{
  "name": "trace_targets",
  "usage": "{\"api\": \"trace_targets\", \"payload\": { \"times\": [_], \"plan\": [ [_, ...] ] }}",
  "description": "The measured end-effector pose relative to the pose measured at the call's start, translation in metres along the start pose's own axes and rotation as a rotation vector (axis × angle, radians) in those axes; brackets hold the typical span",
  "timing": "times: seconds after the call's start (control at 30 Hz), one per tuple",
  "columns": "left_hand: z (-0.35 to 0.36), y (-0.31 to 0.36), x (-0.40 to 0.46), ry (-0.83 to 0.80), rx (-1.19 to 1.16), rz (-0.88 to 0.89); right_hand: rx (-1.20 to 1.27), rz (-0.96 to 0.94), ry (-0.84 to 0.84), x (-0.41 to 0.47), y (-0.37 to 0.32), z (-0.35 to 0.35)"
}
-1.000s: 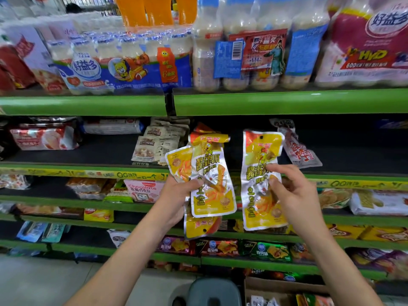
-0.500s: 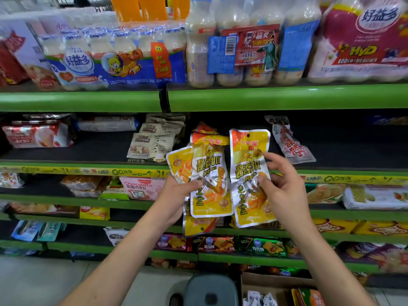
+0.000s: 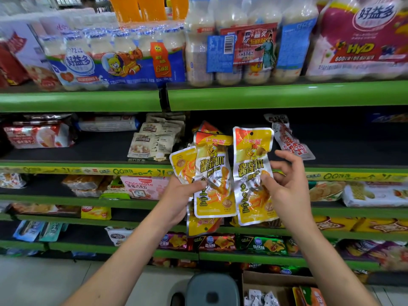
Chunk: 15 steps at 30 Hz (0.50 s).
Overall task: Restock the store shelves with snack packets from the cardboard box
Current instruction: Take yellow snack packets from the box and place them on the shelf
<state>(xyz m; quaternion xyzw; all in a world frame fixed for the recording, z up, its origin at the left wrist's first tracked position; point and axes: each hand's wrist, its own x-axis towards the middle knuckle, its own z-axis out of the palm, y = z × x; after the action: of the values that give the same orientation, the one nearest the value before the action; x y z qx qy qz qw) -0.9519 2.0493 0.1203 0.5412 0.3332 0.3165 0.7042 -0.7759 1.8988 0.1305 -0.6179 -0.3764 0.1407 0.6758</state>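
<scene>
Yellow snack packets held upright before the shelves
Left hand [image 3: 176, 195] grips a fanned bunch of packets [image 3: 212, 180]; right hand [image 3: 287, 191] pinches one packet [image 3: 252, 173] just right, long axis vertical, top up.

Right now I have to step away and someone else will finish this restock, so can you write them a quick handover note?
Left hand: grips a fan of several yellow snack packets, thumb across the front one.
Right hand: pinches a single yellow packet, upright, just beside the fan.
Both are held in front of the dark middle shelf, which has bare space behind the hands.
Cardboard box sits on the floor at lower right, with more packets in it.
Done: a handful taken out. Left: none of the held packets is shelved yet; place them, then probably go back to the box.
</scene>
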Motion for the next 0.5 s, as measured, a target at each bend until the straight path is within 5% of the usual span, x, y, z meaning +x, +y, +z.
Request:
{"api": "trace_targets", "payload": {
  "times": [0.5],
  "plan": [
    [-0.0022, -0.0008, 0.0053, -0.009, -0.004, -0.008, 0.04, 0.004, 0.037, 0.004, 0.0012, -0.0039]
  ]
}}
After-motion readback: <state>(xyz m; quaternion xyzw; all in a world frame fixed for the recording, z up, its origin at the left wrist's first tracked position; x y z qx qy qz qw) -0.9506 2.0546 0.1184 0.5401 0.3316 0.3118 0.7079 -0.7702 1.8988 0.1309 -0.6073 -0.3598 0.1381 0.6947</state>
